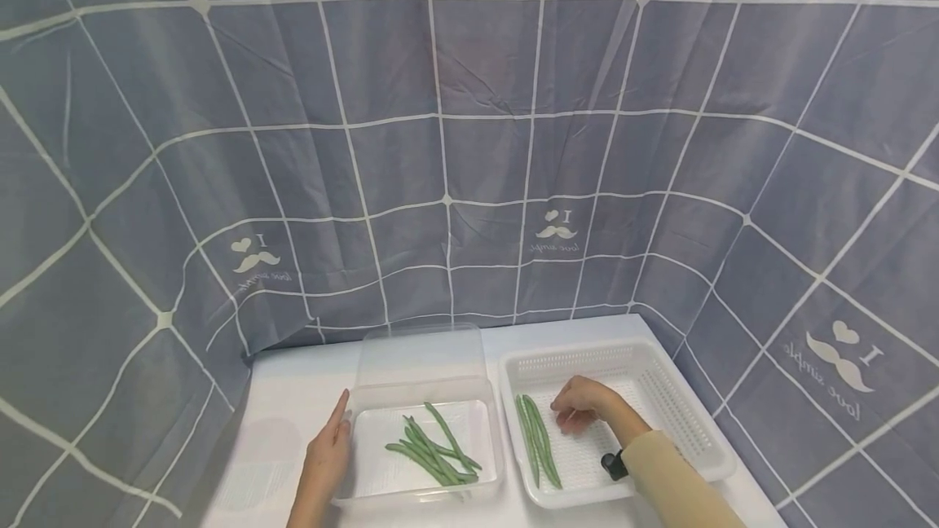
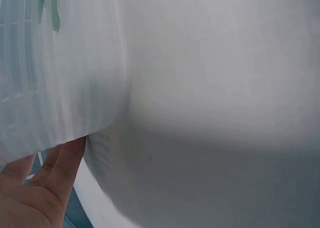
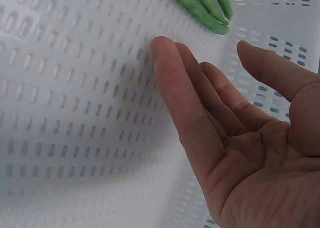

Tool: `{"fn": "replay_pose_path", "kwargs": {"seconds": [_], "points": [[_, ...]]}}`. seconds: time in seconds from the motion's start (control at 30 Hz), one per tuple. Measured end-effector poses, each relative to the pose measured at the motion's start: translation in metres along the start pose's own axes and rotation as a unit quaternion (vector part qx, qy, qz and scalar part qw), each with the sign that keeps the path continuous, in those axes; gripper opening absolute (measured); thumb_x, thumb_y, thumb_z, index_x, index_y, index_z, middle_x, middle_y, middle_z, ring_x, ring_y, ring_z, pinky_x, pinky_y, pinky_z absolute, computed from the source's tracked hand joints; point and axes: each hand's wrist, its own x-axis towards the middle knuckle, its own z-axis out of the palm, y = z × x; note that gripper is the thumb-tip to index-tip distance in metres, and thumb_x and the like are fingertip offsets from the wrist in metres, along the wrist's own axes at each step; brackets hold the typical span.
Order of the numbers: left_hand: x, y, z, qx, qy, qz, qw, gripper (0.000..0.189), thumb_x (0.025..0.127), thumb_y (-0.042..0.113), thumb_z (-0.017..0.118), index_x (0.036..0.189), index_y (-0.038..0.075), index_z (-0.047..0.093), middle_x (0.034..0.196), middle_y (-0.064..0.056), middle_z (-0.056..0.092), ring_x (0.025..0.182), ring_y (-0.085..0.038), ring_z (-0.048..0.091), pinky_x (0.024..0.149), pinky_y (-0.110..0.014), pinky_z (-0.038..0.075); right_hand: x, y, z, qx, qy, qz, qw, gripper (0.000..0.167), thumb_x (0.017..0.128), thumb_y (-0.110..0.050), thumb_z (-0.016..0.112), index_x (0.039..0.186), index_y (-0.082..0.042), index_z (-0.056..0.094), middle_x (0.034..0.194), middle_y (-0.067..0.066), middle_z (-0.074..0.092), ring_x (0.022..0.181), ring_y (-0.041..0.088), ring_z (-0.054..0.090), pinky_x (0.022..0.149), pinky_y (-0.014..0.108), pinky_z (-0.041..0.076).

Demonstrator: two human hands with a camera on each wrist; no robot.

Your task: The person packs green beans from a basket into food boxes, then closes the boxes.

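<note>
My left hand (image 1: 328,456) rests against the left side of a clear plastic container (image 1: 377,489), its fingers mostly straight. In the left wrist view, fingertips (image 2: 70,153) touch the container's wall (image 2: 65,112). Inside that container lies a loose pile of green beans (image 1: 433,451). Over the white perforated basket (image 1: 722,455), my right hand (image 1: 583,404) hovers with relaxed fingers and holds nothing. Several green beans (image 1: 538,438) lie side by side along the basket's left side, just left of the right hand. The right wrist view shows their ends (image 3: 215,25) beyond the fingertips.
A clear lid or flat tray (image 1: 421,353) lies behind the clear container. Both containers stand close together on a white table (image 1: 249,463). A grey checked curtain (image 1: 477,161) encloses the back and sides. A black wrist device (image 1: 614,465) sits at the right sleeve.
</note>
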Motion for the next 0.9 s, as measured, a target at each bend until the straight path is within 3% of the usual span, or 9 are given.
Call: {"fn": "replay_pose_path", "kwargs": {"seconds": [0.4,0.7,0.9], "points": [[-0.001,0.0,0.001,0.0,0.001,0.002,1.0,0.056,0.116,0.034,0.029,0.171,0.026,0.024,0.168,-0.021,0.034,0.15,-0.052,0.04,0.118,-0.072,0.037,-0.001,-0.003,0.02,-0.008,-0.005,-0.01,0.9999,0.014,0.092,-0.007,0.073,0.095,0.006,0.078,0.08,0.019,0.079,0.063,0.017,0.078,0.063,0.032,0.069],[-0.001,-0.001,0.002,0.002,0.004,-0.001,1.0,0.056,0.115,0.033,0.029,0.17,0.024,0.025,0.168,-0.023,0.035,0.15,-0.052,0.04,0.118,-0.072,0.037,0.008,-0.008,0.039,-0.07,0.028,-0.007,0.9971,0.009,0.086,-0.004,0.077,0.078,0.0,0.075,0.066,0.01,0.075,0.054,0.012,0.07,0.057,0.03,0.066],[-0.003,0.0,0.001,0.005,0.004,0.003,1.0,0.057,0.115,0.034,0.029,0.171,0.024,0.024,0.168,-0.021,0.035,0.15,-0.051,0.041,0.119,-0.071,0.037,0.012,-0.009,0.043,-0.076,0.041,0.003,0.9962,0.013,0.086,-0.001,0.077,0.075,-0.003,0.072,0.063,0.008,0.072,0.052,0.012,0.068,0.057,0.032,0.066]]}}
